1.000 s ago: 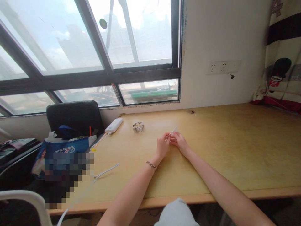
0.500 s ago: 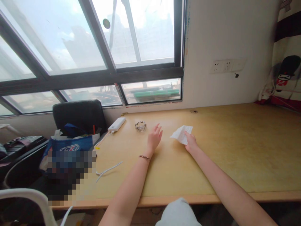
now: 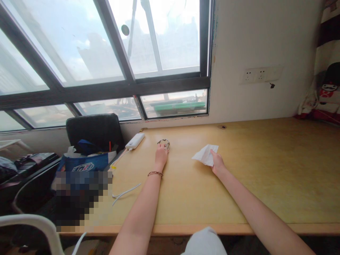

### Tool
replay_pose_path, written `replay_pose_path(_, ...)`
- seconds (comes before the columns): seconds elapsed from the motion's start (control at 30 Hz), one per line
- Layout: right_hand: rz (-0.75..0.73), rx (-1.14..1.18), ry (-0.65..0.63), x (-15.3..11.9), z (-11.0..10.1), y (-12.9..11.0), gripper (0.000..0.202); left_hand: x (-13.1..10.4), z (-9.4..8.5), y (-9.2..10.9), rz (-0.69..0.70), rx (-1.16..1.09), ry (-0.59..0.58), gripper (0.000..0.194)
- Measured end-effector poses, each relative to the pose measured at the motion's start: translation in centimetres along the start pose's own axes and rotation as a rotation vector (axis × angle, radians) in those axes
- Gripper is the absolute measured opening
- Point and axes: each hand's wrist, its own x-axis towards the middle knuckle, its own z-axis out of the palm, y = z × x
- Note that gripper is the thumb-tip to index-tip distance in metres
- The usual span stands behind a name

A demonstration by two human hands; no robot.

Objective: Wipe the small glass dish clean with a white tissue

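My left hand (image 3: pixel 160 156) is at the far side of the desk, its fingers closed on the near rim of a silver openwork bracelet (image 3: pixel 167 143). The bracelet appears tilted, and the fingers cover part of it. A thin braided band circles my left wrist. In my right hand (image 3: pixel 217 163) is a white tissue (image 3: pixel 205 155), pinched at its right edge between thumb and fingers. The tissue hangs slightly above the desk, crumpled and partly spread out to the left.
The yellowish wooden desk (image 3: pixel 265 177) stretches right. A white power bank (image 3: pixel 135 141) with a cable lies at its left edge; another white cable (image 3: pixel 126 190) lies nearer. Left of the desk are a black chair (image 3: pixel 92 131) and a blue bag (image 3: pixel 83 163). Windows and a wall stand behind.
My left hand has moved left from the open desk to the bracelet and closed on it. The bracelet has tipped. My right hand still holds the tissue, nearly unmoved.
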Motion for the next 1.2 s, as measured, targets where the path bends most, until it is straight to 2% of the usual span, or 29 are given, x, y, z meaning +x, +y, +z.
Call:
replay_pose_path(0.13, -0.031, -0.032, -0.023, -0.1, 0.1, 0.1, 0.014, -1.3, 0.3, 3.0, 0.082, -0.046, -0.015, 0.018)
replay_pose_path(0.27, -0.093, -0.143, -0.069, -0.4, 0.2, 0.1, 0.020, -4.0, 1.0, 8.3, 0.272, -0.128, -0.003, 0.021)
replay_pose_path(0.37, -0.231, -0.315, -0.113, -0.8, 0.4, 0.1, 0.024, -6.3, 1.6, 11.8, 0.439, -0.196, -0.066, 0.019)
replay_pose_path(0.5, -0.395, -0.381, -0.099, -1.1, 0.5, 0.0, 0.021, -8.2, 1.5, 13.9, 0.632, -0.313, -0.161, 0.025)
replay_pose_path(0.57, -0.426, -0.374, -0.071, -1.0, 0.4, -0.1, 0.021, -8.4, 1.0, 14.1, 0.641, -0.377, -0.164, 0.032)
replay_pose_path(0.63, -0.409, -0.397, -0.056, -1.0, 0.3, -0.3, 0.021, -8.2, 0.6, 14.1, 0.548, -0.468, -0.129, 0.042)
replay_pose_path(0.73, -0.341, -0.468, -0.040, -1.1, 0.2, -0.6, 0.027, -7.8, 0.3, 14.3, 0.268, -0.661, -0.072, 0.060)
replay_pose_path(0.77, -0.332, -0.491, -0.032, -1.2, 0.1, -0.7, 0.029, -7.7, 0.4, 14.4, 0.174, -0.747, -0.108, 0.062)
replay_pose_path(0.8, -0.336, -0.512, -0.029, -1.4, 0.1, -0.8, 0.032, -7.6, 0.5, 14.5, 0.090, -0.846, -0.193, 0.060)
replay_pose_path(0.9, -0.414, -0.569, -0.024, -1.7, 0.1, -1.0, 0.037, -7.6, 1.2, 14.9, -0.104, -1.170, -0.582, 0.049)
replay_pose_path(0.97, -0.496, -0.632, -0.020, -1.8, 0.0, -1.1, 0.036, -7.7, 1.6, 15.0, -0.212, -1.343, -0.722, 0.046)
replay_pose_path(1.1, -0.648, -0.751, -0.056, -2.0, -0.1, -1.3, 0.029, -7.8, 1.8, 14.9, -0.377, -1.503, -0.724, 0.040)
replay_pose_path(1.2, -0.683, -0.748, -0.066, -2.1, 0.0, -1.4, 0.024, -7.8, 1.7, 14.8, -0.446, -1.525, -0.689, 0.040)
